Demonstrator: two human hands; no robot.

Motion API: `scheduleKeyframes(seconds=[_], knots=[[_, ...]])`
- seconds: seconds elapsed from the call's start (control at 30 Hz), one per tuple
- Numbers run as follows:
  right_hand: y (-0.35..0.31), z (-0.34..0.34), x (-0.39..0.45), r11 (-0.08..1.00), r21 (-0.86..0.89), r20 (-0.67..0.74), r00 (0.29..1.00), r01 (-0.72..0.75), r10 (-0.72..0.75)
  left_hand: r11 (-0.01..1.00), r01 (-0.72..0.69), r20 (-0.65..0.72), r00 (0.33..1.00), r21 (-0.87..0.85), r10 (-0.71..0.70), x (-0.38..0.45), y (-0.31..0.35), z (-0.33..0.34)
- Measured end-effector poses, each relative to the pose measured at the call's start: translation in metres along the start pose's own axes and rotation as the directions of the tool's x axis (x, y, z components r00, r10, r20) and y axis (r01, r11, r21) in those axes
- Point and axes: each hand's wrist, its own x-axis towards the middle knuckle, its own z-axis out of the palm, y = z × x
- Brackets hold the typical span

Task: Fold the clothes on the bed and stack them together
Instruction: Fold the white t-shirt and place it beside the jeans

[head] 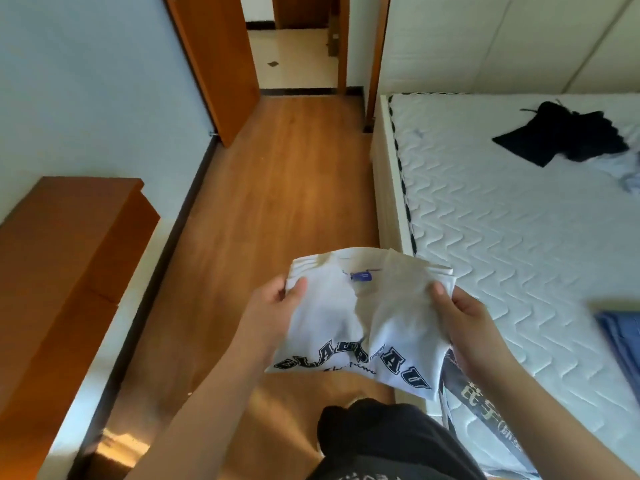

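White shirt [360, 317] held in the air over the floor [277, 188], just left of the bed [502, 216], collar and blue tag on the far side, black lettering on the near part. Left hand [273, 306] pinches its left edge, thumb on top; right hand [460, 317] pinches the right edge the same way. Cloth sags and creases between them, already doubled by the look of it.

Black garment [561, 136] lies crumpled on the far right of the mattress, a pale one just beside it. Blue cloth [620, 334] lies at the right edge, probably the stack.

Step in hand, as judged: finishing the fold. To do it well, pull both edges level to take out the middle sag, bring the shirt over the mattress, lay it flat, then square the corners before stacking
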Motion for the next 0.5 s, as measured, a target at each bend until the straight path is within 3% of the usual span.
scheduleKeyframes(seconds=[0.17,0.3,0.5], knots=[[0.004,-0.018,0.031,0.984,0.174,-0.071,0.996,-0.036,0.049,0.997,-0.023,0.143,0.99,0.075,0.012,0.06,0.015,0.028],[0.002,-0.04,0.052,0.952,0.296,-0.148,0.981,-0.077,0.126,0.983,-0.031,0.343,0.939,0.184,-0.035,0.102,0.038,0.069],[0.019,-0.077,0.063,0.937,0.338,-0.353,0.91,-0.092,0.216,0.96,-0.122,0.492,0.87,0.252,-0.019,0.152,0.051,0.143]])
